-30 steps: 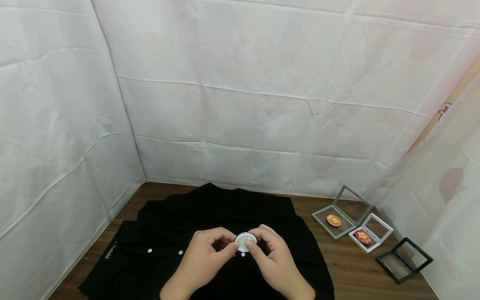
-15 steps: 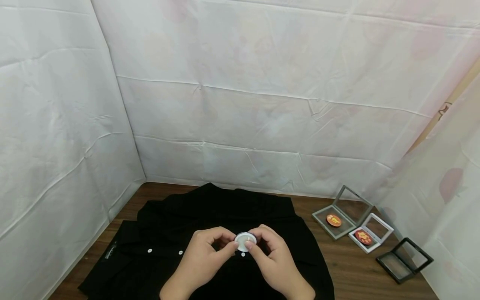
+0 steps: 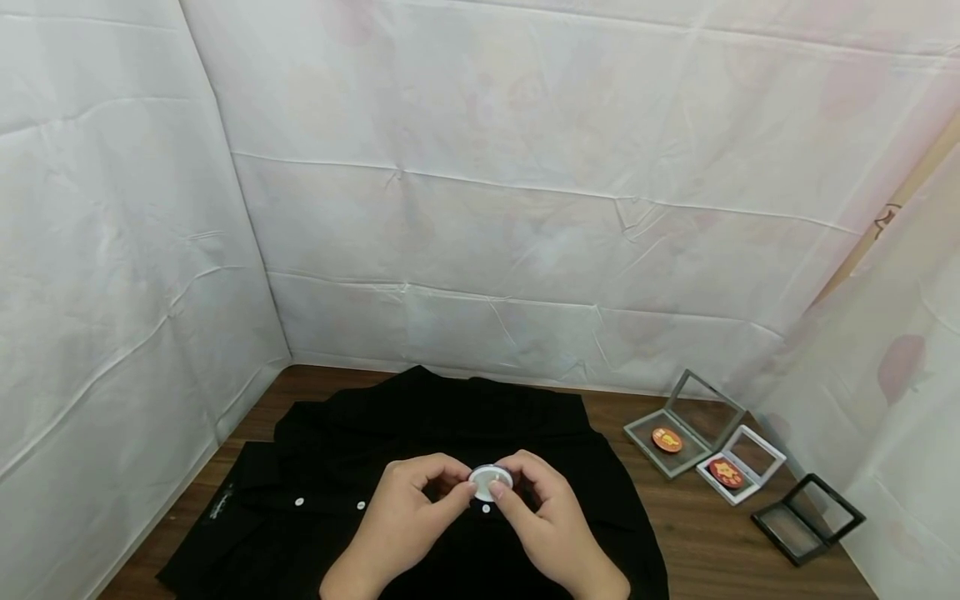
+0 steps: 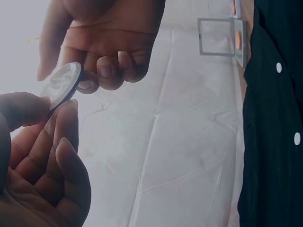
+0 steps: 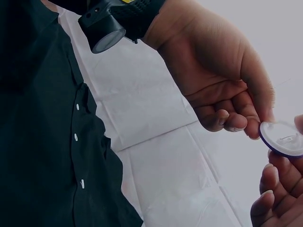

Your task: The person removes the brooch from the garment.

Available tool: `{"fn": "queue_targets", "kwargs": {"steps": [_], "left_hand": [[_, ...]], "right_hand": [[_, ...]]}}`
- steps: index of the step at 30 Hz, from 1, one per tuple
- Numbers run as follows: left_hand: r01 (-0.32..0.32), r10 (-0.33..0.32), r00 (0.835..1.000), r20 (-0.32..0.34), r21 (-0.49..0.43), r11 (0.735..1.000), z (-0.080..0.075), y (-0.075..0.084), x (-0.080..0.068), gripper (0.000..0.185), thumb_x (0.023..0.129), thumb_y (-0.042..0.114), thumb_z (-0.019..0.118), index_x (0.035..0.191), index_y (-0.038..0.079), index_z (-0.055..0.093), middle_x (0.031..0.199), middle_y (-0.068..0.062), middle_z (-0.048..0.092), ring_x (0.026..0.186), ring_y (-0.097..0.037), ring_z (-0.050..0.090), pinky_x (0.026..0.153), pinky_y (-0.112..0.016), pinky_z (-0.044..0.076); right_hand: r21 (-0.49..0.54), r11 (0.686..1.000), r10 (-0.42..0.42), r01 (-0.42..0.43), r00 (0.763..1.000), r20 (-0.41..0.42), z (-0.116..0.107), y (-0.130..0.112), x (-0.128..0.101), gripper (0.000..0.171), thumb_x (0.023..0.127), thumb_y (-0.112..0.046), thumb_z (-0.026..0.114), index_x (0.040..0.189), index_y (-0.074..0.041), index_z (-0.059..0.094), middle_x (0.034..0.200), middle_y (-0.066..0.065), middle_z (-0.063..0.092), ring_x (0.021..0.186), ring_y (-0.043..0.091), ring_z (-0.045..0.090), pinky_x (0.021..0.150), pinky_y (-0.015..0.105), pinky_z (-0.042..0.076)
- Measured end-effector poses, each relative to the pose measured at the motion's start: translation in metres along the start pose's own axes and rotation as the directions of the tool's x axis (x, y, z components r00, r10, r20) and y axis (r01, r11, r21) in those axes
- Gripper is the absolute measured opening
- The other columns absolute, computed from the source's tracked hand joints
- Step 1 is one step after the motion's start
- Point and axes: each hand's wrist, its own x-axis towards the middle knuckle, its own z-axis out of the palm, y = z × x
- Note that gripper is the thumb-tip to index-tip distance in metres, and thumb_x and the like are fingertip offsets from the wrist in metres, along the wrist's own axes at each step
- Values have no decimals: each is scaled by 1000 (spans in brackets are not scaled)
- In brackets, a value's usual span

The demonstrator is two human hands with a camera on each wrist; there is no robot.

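Badge: I held a small round badge (image 3: 491, 481) up between both hands, above the black shirt (image 3: 337, 500) near the worktop's front edge, its pale back turned towards me.
Left grip: my left hand (image 3: 405, 521) pinched the badge's left rim with thumb and fingertips, narrow and firm.
Right grip: my right hand (image 3: 551, 521) pinched the opposite rim, fingers curled under it.
Why so: I judged the two-sided pinch kept the disc steady and its back in plain sight for fine work.
Shirt: it lay spread flat, white buttons (image 3: 299, 502) in a row, probably so the cloth stayed easy to reach.
Cases: a grey case (image 3: 686, 429) and a white case (image 3: 742, 467) stood open by the worktop's right edge, each with a red badge inside; a black case (image 3: 810, 517) stood open beside them.
Hidden: the badge's front face and any pin on its back I could not make out; my forearms were cut off by the frame's lower edge.
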Motion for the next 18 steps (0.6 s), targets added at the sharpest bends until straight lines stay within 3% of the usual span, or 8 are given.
{"fn": "queue_targets", "kwargs": {"steps": [6,11,14,18], "left_hand": [[-101,102,993,-56,26,995,1,-2,-1,14,95,14,77,92,28,75,85,15,70,72,-8,65,60,-27,56],[-237,244,965,-97,81,968,1,-5,-1,19,93,7,77,97,26,77,92,15,72,76,-5,65,63,-27,58],[-337,349,932,-100,115,934,0,-7,0,22,91,2,78,100,22,78,95,12,74,81,-6,68,68,-26,59],[-482,501,861,-87,177,858,-1,-9,3,23,88,-2,79,102,17,79,97,7,76,85,-8,70,76,-20,57]], "right_hand": [[66,997,32,-34,999,31,-4,-4,1,17,106,-2,53,113,-11,66,98,6,66,81,19,63,70,31,56],[199,967,131,-157,981,140,-10,-8,4,22,110,-7,44,117,0,63,96,14,65,81,23,64,74,30,57],[283,936,154,-209,966,207,-15,-11,5,31,112,-12,38,119,6,62,94,13,65,78,19,63,72,26,54],[368,897,145,-244,950,276,-20,-13,6,36,112,-12,34,123,10,61,98,12,66,80,15,62,71,25,53]]}}
